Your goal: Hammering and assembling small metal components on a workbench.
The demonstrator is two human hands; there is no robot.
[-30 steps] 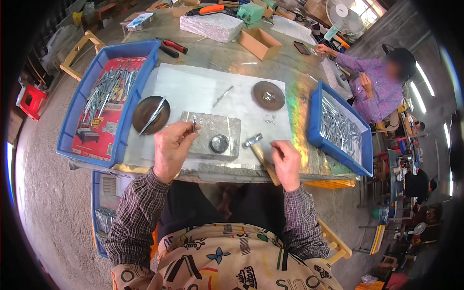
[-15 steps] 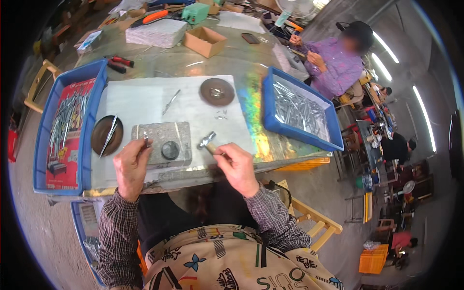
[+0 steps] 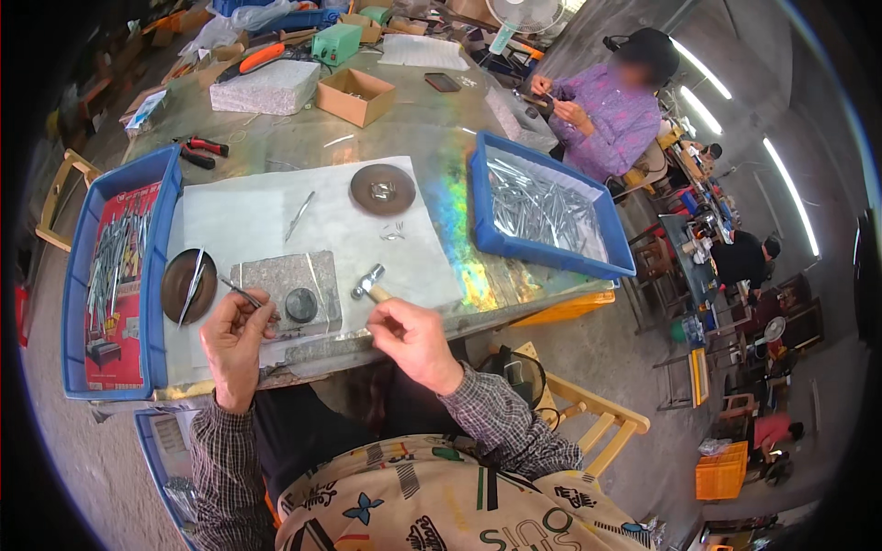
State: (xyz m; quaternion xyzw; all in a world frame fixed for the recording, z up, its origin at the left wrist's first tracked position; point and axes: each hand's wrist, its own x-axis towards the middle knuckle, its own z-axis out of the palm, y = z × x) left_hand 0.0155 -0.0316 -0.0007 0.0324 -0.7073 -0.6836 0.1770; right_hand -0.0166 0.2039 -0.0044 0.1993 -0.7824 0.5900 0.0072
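Note:
My left hand (image 3: 234,342) pinches a slim pair of metal tweezers (image 3: 241,292), tip toward the far left, beside a grey stone block (image 3: 262,275). A round black disc (image 3: 299,305) sits on that block. My right hand (image 3: 409,340) is closed at the wooden handle of a small hammer (image 3: 369,280), whose steel head lies right of the block. Slender metal pieces rest across a brown dish (image 3: 175,298) to the left. Another brown dish (image 3: 367,204) holds small shiny parts, and a few more lie below it. A single slim piece (image 3: 299,216) lies on the white paper (image 3: 243,216).
Blue trays of slender metal pieces stand at left (image 3: 165,321) and right (image 3: 551,262). Farther back are red-handled pliers (image 3: 204,151), an open carton (image 3: 358,106), a wrapped block (image 3: 266,87) and a phone (image 3: 443,83). A co-worker (image 3: 606,119) sits at the far right.
The view has shifted, moving the table leftward. My left hand has turned, so the tweezers now point out to the left. My right hand has come slightly nearer, with the hammer head still beside the block.

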